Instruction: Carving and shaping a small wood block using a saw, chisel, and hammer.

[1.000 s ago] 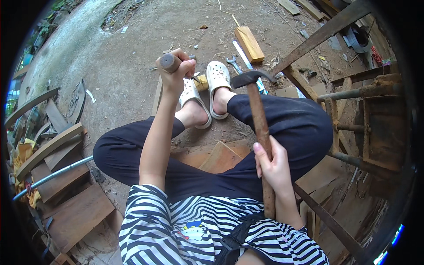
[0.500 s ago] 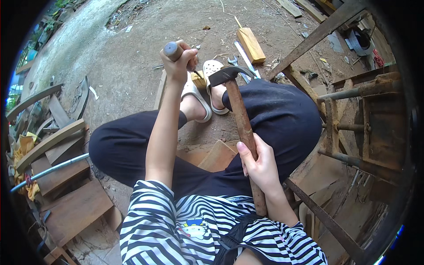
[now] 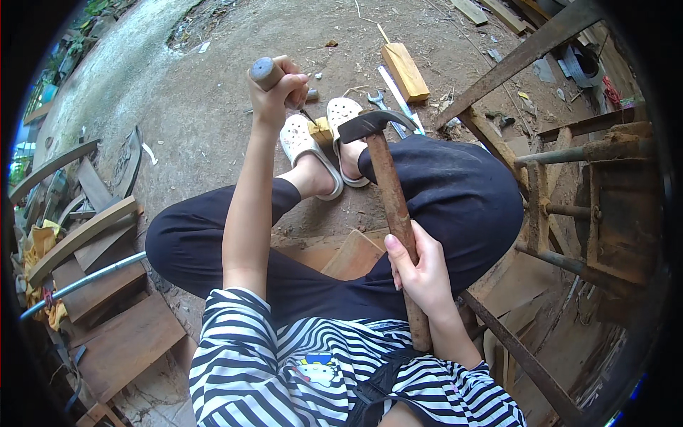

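1. Left hand [image 3: 274, 96] closed in a fist round a chisel [image 3: 267, 72]; rounded grey handle butt sticks out at 11 o'clock, thin blade [image 3: 307, 114] runs down toward 5 o'clock. Long axis slanted, tip on a small yellowish wood block [image 3: 321, 131].
2. Block sits between two white clogs [image 3: 306, 146], feet bracing it on the dirt ground [image 3: 206, 92].
3. Left forearm stretched out straight from the striped sleeve toward 12 o'clock.
4. Right hand [image 3: 421, 274] wrapped round the lower wooden shaft of a hammer [image 3: 388, 192], thumb laid along the shaft. Long axis near vertical, leaning slightly to 11 o'clock; dark claw head [image 3: 371, 122] at top, lying crosswise, just right of the block, not touching the chisel.
5. Right wrist bent, hand close to the body, above the dark trousers.
6. Beyond the clogs at 1 o'clock: wooden block [image 3: 406, 70], wrench [image 3: 377, 99], flat metal strip.
7. Rusty metal frame [image 3: 569, 178] at 3 o'clock; planks [image 3: 85, 242] stacked at 9 o'clock. No containers seen.
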Demonstrator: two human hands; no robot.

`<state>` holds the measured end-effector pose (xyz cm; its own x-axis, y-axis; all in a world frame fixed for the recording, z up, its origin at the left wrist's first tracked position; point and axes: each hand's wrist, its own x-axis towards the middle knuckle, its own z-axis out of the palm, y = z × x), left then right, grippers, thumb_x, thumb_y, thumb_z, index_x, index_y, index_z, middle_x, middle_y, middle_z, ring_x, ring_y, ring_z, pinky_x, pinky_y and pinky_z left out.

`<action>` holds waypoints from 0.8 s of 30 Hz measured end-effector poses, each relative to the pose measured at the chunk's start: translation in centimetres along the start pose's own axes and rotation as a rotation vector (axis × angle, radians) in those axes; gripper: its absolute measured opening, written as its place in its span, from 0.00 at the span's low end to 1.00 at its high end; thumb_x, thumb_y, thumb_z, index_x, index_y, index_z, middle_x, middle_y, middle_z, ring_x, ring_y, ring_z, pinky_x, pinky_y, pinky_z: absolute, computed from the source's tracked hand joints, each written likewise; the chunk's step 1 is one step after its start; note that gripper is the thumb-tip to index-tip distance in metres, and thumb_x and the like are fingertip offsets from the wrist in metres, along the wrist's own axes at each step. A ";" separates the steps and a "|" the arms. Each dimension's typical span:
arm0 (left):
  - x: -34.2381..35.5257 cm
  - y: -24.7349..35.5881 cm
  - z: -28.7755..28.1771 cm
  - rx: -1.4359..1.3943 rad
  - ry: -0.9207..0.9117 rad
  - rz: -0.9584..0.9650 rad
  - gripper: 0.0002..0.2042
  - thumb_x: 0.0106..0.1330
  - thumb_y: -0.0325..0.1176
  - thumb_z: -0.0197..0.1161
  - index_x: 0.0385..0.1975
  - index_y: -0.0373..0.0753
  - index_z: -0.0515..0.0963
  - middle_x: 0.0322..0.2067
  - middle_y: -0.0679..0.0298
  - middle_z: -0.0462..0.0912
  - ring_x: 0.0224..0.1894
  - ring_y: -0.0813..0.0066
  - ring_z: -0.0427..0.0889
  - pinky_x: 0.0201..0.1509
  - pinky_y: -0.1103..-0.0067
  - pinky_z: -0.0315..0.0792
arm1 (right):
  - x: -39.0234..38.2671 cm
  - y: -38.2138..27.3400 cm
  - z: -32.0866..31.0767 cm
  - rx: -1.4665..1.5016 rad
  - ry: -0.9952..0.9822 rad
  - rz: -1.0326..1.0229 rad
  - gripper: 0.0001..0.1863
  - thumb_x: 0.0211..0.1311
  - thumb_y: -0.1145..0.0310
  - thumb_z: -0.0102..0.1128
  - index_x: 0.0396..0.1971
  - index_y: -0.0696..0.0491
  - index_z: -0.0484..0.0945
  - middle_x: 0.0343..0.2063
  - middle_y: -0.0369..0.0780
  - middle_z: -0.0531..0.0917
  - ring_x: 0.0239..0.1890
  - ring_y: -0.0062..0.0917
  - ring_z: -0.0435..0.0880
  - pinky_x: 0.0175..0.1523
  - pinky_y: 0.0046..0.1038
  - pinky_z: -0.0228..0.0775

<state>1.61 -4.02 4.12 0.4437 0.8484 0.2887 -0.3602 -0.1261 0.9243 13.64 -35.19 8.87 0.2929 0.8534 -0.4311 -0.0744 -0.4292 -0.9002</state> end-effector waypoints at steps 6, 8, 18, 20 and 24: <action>0.3 -0.6 -0.5 0.035 -0.058 -0.031 0.08 0.50 0.24 0.63 0.14 0.35 0.70 0.09 0.65 0.69 0.10 0.80 0.68 0.15 0.82 0.59 | 0.4 -0.4 0.0 0.023 0.017 0.026 0.15 0.68 0.63 0.56 0.44 0.61 0.75 0.17 0.34 0.77 0.13 0.11 0.70 0.18 0.19 0.60; 0.5 -0.7 -0.6 0.013 -0.061 -0.038 0.08 0.50 0.24 0.63 0.15 0.35 0.70 0.09 0.66 0.69 0.10 0.80 0.67 0.15 0.82 0.59 | 0.6 -0.5 0.1 0.030 0.021 0.017 0.15 0.68 0.63 0.56 0.44 0.61 0.75 0.17 0.35 0.77 0.13 0.11 0.70 0.18 0.19 0.59; 0.4 -0.7 -1.5 -0.063 -0.111 -0.046 0.09 0.51 0.24 0.62 0.15 0.36 0.68 0.10 0.65 0.69 0.11 0.79 0.67 0.17 0.81 0.61 | 1.1 -0.2 -0.2 0.003 0.046 0.064 0.14 0.68 0.64 0.57 0.41 0.62 0.75 0.17 0.35 0.77 0.14 0.11 0.69 0.20 0.19 0.60; 0.4 -0.7 -1.6 -0.059 -0.118 -0.060 0.09 0.51 0.24 0.62 0.15 0.36 0.68 0.10 0.65 0.69 0.12 0.79 0.67 0.17 0.81 0.61 | 1.2 -0.1 -0.1 -0.002 0.051 0.049 0.14 0.68 0.64 0.57 0.41 0.62 0.75 0.17 0.35 0.77 0.15 0.11 0.69 0.20 0.19 0.61; 0.5 -0.8 -1.6 -0.072 -0.147 -0.071 0.09 0.50 0.25 0.63 0.15 0.36 0.69 0.10 0.66 0.69 0.12 0.79 0.67 0.18 0.81 0.62 | 1.4 0.2 0.1 0.012 0.079 -0.026 0.14 0.68 0.64 0.57 0.40 0.62 0.75 0.17 0.35 0.77 0.15 0.11 0.69 0.21 0.20 0.61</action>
<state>0.82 -2.64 3.10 0.5832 0.7690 0.2616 -0.3795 -0.0268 0.9248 13.98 -34.02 8.11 0.3686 0.8381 -0.4021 -0.0769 -0.4036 -0.9117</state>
